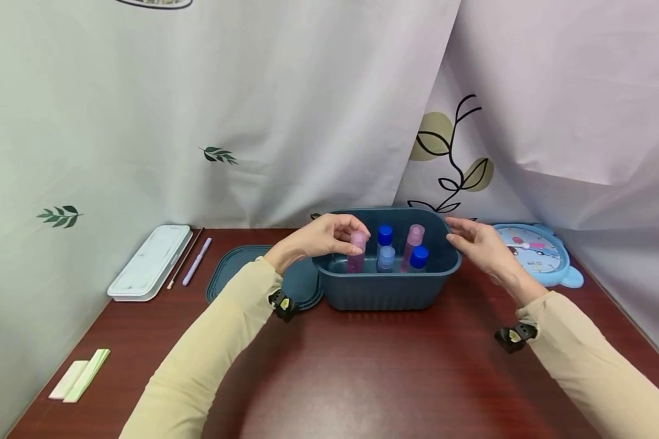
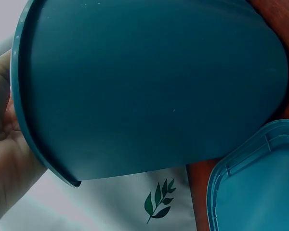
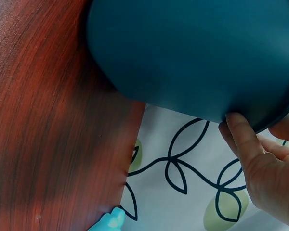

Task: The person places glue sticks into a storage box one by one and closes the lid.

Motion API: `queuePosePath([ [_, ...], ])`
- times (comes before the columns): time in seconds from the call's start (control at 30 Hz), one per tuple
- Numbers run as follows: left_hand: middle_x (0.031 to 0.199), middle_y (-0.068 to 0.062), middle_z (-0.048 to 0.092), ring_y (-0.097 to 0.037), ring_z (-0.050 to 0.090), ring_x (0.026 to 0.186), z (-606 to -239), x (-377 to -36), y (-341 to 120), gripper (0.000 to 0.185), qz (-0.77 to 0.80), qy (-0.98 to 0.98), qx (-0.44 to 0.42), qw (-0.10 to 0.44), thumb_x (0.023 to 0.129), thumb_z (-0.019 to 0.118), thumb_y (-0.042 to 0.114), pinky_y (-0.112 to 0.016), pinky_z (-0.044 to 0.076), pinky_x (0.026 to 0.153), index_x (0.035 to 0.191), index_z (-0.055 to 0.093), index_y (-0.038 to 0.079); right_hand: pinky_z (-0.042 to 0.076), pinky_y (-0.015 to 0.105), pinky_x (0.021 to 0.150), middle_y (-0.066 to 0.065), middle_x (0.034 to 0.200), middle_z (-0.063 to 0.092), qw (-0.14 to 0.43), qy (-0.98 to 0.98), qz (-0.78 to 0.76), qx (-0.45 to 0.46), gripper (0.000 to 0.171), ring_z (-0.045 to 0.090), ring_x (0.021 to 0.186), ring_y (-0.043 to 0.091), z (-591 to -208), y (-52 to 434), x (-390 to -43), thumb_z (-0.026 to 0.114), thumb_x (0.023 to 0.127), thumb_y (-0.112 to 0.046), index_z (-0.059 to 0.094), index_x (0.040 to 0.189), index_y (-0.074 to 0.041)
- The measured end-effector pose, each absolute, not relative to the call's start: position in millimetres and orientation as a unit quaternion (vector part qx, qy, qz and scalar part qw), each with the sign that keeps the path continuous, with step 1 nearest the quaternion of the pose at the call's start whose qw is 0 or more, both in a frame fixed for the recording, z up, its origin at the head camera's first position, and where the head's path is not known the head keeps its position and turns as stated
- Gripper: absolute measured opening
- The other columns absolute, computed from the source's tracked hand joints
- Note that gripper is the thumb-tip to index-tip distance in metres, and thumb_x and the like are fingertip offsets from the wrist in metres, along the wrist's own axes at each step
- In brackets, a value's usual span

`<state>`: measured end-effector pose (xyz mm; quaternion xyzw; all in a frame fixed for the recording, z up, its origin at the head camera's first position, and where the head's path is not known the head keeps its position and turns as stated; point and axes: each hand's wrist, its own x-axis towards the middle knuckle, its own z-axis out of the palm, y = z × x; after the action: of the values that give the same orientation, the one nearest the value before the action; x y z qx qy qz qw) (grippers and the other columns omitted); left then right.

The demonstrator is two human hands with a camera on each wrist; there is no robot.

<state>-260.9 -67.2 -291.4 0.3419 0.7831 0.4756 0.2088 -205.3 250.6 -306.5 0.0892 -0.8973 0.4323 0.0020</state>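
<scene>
Cream fabric sleeves [image 1: 198, 360] stretch over a dark-red wood-grain table [image 1: 379, 372]. The left hand [image 1: 327, 234] pinches a translucent pink cylindrical bottle [image 1: 356, 261], upright within the left end of a dark-teal oblong plastic tub [image 1: 384, 294]. Another pink bottle [image 1: 414, 245], two dark-blue-capped bottles [image 1: 419, 258] and a pale-blue-capped bottle [image 1: 385, 259] stand inside. The right hand [image 1: 481, 244], fingers extended, touches the tub's right end. A flat teal plastic lid [image 1: 302, 281] lies left of it.

A person's left hand [image 1: 325, 236] pinches a pink bottle [image 1: 356, 262] near four others [image 1: 385, 258] inside a blue bin [image 1: 384, 292]; the right hand [image 1: 482, 245] touches its right end. A lid [image 1: 302, 279] lies alongside on the surface [image 1: 384, 366].
</scene>
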Motion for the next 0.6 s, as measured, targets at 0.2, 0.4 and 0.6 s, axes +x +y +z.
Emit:
queuePosePath([
  [0.2,0.114,-0.01,0.062,-0.018,0.063,0.1,-291.1,-260.7,-64.2,0.031,0.423,0.804,0.355,0.218,0.086,0.067,0.005,-0.028,0.054,0.082,0.116,0.06,0.002,0.041,0.045,0.095,0.029,0.14,0.04,0.002,-0.897,0.434,0.088,0.051,0.046,0.124,0.042,-306.3,250.1,-205.3,0.045,0.1,-0.02,0.032,0.143,0.004],
  [0.4,0.112,-0.01,0.062,-0.019,0.064,0.103,-291.1,-259.3,-60.9,0.032,0.367,0.824,0.375,0.213,0.084,0.069,0.004,-0.026,0.054,0.081,0.114,0.061,0.0,0.042,0.044,0.095,0.029,0.14,0.041,0.003,-0.896,0.435,0.087,0.051,0.046,0.124,0.042,-306.3,250.3,-205.7,0.046,0.1,-0.02,0.032,0.143,0.004],
  [0.6,0.11,-0.009,0.064,-0.019,0.065,0.102,-290.9,-257.7,-57.8,0.032,0.334,0.839,0.374,0.213,0.082,0.071,0.003,-0.025,0.054,0.082,0.113,0.062,0.0,0.043,0.043,0.094,0.029,0.139,0.042,0.002,-0.896,0.435,0.089,0.051,0.048,0.123,0.041,-306.3,250.8,-205.8,0.046,0.1,-0.02,0.032,0.143,0.004],
])
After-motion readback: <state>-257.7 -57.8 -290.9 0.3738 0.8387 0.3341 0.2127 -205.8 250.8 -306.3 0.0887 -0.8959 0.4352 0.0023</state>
